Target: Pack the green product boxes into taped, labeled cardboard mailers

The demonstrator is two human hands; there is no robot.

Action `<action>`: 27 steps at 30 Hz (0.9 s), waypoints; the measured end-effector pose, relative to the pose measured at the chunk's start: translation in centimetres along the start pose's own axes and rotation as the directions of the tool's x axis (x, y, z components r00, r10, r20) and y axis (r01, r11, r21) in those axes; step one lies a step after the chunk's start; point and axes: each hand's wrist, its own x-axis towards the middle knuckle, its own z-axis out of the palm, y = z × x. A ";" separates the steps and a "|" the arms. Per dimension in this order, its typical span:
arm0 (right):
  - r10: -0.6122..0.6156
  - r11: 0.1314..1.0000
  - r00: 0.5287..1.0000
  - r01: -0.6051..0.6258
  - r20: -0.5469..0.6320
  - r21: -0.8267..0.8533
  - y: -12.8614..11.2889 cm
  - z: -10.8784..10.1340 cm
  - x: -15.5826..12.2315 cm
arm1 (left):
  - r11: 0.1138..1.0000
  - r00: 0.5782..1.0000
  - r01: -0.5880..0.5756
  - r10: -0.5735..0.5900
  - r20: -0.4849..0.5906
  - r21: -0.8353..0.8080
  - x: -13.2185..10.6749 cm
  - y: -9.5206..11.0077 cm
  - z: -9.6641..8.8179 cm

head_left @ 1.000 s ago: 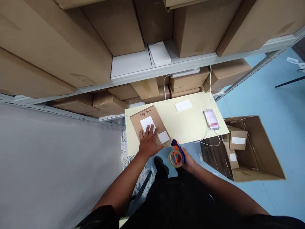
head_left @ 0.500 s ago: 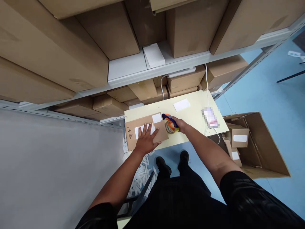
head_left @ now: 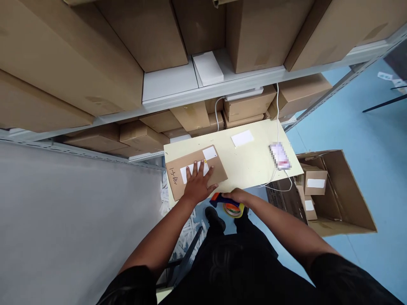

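Tape dispenser (head_left: 227, 202): shifted from the right end of the cardboard box to a place nearer the body, past the table's near edge. Box angle also slightly changed.

Shoes (head_left: 215, 218), dark: on the blue floor, below the dispenser.

Right hand (head_left: 237, 195): closed around the dispenser, which is blue and orange and loaded with a tape roll.

Left hand (head_left: 197, 184): palm down, fingers spread, grasping nothing, resting on the box and partly over its middle label.

Cardboard box (head_left: 190, 160): one, flat on the left part of the table, set at a slant; handwriting at its left end, second white label at the far right corner.

Table (head_left: 254, 165): pale yellow. Upon it, a white card (head_left: 242, 138) near the far edge and a blurred phone (head_left: 280, 156) at right, beside a white cable.

Large carton (head_left: 356, 212): right of the table, open, small labelled boxes (head_left: 314, 182) inside.

Shelf (head_left: 173, 80): beyond, grey, stocked with brown cartons (head_left: 269, 34).
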 end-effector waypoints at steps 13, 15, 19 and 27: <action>-0.185 0.484 0.974 -0.026 -0.132 -0.874 -0.5 -2.3 -5.8 | 0.997 0.993 -0.031 0.024 -0.119 -0.064 -0.2 -1.0 1.5; -0.314 0.445 0.930 -0.036 -0.193 -0.895 -0.9 -5.1 -8.2 | 0.997 0.991 -0.039 0.030 -0.134 -0.067 -0.2 -1.1 1.8; -0.645 0.069 0.758 -0.068 -0.097 -0.995 -3.8 -8.3 -8.8 | 0.998 0.987 -0.037 0.028 -0.157 -0.056 -0.4 -1.1 1.8; -0.692 -0.200 0.721 -0.164 0.021 -0.966 -7.5 -8.7 -1.0 | 1.000 0.990 -0.021 0.019 -0.141 -0.011 -0.3 -0.8 1.8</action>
